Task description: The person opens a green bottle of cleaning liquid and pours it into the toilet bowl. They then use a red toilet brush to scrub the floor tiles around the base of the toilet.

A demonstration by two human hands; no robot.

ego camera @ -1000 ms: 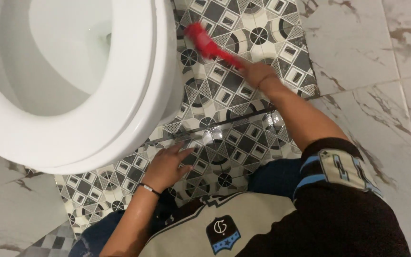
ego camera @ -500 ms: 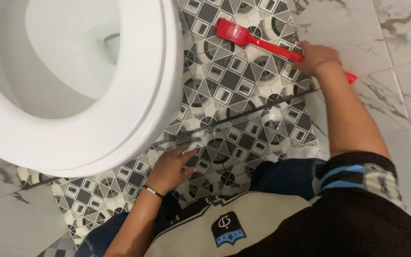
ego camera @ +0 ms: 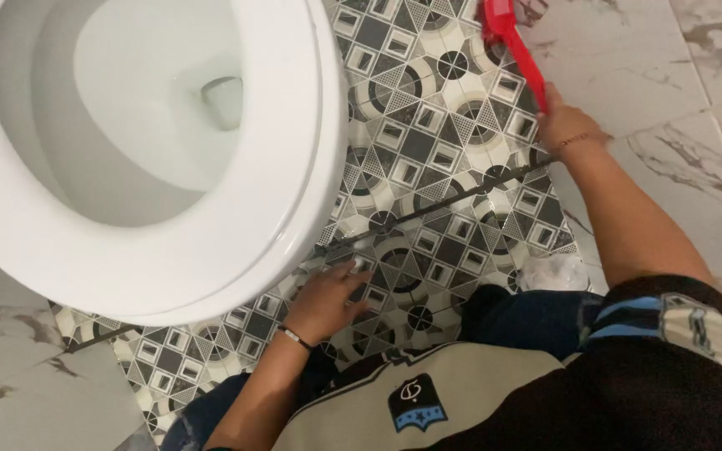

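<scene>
My right hand (ego camera: 568,124) grips the handle of a red scrubbing brush (ego camera: 513,43), whose head rests on the floor at the far edge of the patterned black, grey and white tiles (ego camera: 428,150). My left hand (ego camera: 327,299) lies flat, fingers spread, on the patterned tiles just in front of the white toilet bowl (ego camera: 144,150). A thin bracelet circles the left wrist. The brush bristles are partly cut off by the top of the frame.
The toilet seat rim (ego camera: 311,167) overhangs the tiles at left. White marbled floor tiles (ego camera: 678,100) surround the patterned strip on the right and lower left. A crumpled clear plastic piece (ego camera: 553,271) lies by my knee. My dark clothing fills the bottom.
My right hand has swung the red brush from lying across the tiles to pointing away, its head now further up and right. My left hand has stayed planted on the floor.
</scene>
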